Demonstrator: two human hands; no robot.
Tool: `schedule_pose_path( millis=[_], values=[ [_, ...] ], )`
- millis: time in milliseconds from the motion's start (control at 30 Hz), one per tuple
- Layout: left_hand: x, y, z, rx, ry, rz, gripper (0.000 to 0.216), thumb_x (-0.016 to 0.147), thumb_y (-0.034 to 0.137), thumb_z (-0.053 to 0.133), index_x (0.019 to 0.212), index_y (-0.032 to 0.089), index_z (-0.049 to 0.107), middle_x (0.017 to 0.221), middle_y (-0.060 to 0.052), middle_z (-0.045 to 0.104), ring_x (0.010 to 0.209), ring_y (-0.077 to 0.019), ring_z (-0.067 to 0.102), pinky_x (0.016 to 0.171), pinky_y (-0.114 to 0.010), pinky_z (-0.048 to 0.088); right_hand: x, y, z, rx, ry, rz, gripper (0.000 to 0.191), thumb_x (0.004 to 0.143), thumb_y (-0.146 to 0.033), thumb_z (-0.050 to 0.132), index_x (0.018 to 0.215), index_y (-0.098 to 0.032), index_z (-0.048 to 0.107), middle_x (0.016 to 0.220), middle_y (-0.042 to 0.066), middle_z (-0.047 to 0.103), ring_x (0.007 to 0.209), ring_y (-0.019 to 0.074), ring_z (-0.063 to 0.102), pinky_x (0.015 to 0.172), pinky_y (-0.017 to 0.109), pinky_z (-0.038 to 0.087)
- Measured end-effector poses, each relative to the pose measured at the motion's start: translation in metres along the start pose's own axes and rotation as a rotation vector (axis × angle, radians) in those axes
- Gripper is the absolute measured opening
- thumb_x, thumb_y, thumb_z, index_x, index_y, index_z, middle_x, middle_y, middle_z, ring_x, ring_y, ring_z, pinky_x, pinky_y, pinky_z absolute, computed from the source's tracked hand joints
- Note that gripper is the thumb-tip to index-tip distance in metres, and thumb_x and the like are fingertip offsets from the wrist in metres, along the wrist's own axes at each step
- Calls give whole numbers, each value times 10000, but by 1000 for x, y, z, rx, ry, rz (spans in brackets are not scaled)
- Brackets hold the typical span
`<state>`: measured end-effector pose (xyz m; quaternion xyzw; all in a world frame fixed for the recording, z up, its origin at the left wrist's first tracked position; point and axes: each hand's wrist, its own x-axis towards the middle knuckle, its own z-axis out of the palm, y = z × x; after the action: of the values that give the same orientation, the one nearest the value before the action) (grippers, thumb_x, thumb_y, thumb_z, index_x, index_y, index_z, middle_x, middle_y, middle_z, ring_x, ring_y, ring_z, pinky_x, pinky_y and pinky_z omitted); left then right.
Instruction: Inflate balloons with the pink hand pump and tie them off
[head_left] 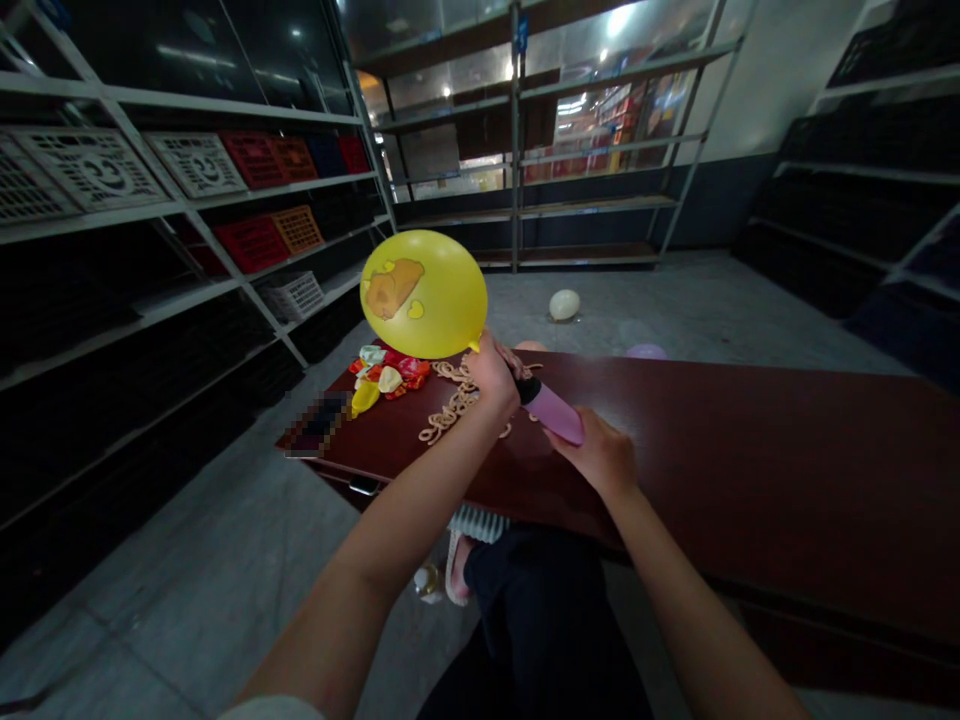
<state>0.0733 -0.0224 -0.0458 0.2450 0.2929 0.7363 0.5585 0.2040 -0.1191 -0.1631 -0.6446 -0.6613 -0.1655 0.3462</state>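
An inflated yellow balloon (450, 285) with a brown bear print and hearts is pinched at its neck by my left hand (495, 372), above the table's far edge. My right hand (604, 450) is closed around the end of a pink-purple hand balloon pump (556, 412). The pump's black end reaches to my left hand, whose fingers partly hide it; whether the balloon's neck is on the nozzle I cannot tell. Under my left forearm, several beige ring-like loops (450, 412) lie scattered. Left of them is a pile of uninflated balloons (390, 378) in red, yellow and pale colours.
The dark red table (720, 440) stretches right; a blurred-out dark object (319, 425) lies on its left corner. On the floor beyond are a white balloon (565, 305) and a purple balloon (646, 352). A bottle (428, 583) stands near my foot. Shelves with crates (195, 163) line the left.
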Motion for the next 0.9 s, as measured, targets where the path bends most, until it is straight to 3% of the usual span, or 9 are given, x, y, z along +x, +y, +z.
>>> schedule_pose_path(
  millis=[167, 400, 500, 667, 900],
  values=[
    [10, 31, -16, -20, 46, 29, 485, 942, 321, 514, 524, 225, 288, 365, 74, 312, 255, -76, 297, 328, -217, 241, -3, 0, 1, 10, 4, -93, 488, 909, -612, 560, 1030, -162, 705, 833, 74, 760, 696, 214, 706, 588, 282, 391],
    [32, 103, -32, -17, 94, 25, 490, 933, 380, 554, 566, 221, 271, 405, 85, 304, 284, -71, 277, 366, -218, 239, -4, -4, 1, 35, 8, -154, 443, 899, -579, 597, 1009, -164, 705, 819, 83, 753, 689, 212, 701, 600, 284, 427],
    [39, 121, -32, -24, 90, 44, 475, 965, 332, 497, 567, 222, 263, 416, 73, 285, 295, -83, 257, 359, -234, 225, -4, -4, 2, 68, 3, -159, 436, 889, -577, 613, 1014, -168, 696, 835, 87, 755, 712, 214, 705, 628, 285, 446],
    [38, 108, -16, -32, 44, 109, 511, 1001, 364, 483, 559, 217, 272, 419, 61, 284, 307, -79, 236, 357, -246, 209, -3, 0, 2, 86, -19, -75, 430, 887, -587, 604, 1000, -181, 693, 820, 72, 752, 699, 199, 695, 609, 272, 417],
    [16, 43, 4, 27, -14, 45, 574, 946, 516, 596, 568, 209, 293, 408, 73, 306, 310, -59, 263, 362, -221, 210, 0, 0, 0, 71, -91, 31, 397, 878, -582, 608, 973, -204, 682, 837, 59, 761, 708, 208, 706, 593, 276, 371]
  ],
)
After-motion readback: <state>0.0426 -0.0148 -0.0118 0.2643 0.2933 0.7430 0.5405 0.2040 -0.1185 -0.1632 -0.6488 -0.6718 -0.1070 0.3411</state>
